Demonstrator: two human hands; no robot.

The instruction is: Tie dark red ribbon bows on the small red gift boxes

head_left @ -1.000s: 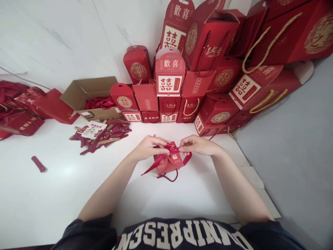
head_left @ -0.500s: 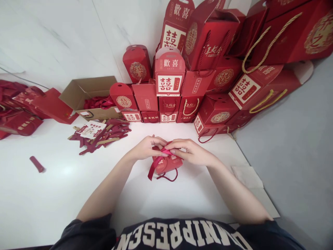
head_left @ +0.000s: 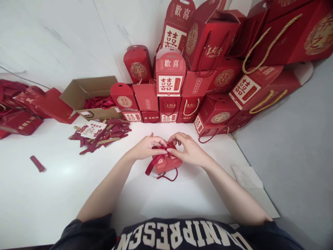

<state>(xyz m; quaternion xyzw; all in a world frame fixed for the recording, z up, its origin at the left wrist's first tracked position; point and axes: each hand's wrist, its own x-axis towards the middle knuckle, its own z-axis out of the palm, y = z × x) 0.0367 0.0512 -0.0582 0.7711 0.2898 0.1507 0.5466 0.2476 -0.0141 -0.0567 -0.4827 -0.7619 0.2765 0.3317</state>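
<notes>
On the white table in front of me lies a small red gift box with a dark red cord handle looping toward me. A shiny red ribbon is gathered over the box top, and one tail hangs off its left side. My left hand pinches the ribbon between thumb and fingers from the left. From the right, my right hand closes its thumb and fingers on the ribbon, close to the left fingertips. The fingers partly hide the middle of the ribbon.
Stacked red gift boxes line the back and right. An open cardboard box with red ribbons stands at the back left, a pile of dark red straps with a card before it. One loose strap lies left. Papers lie right.
My right hand has shifted slightly up, its fingers more curled. The ribbon over the box is drawn into a smaller bunch, and its left tail has swung outward to the left.
</notes>
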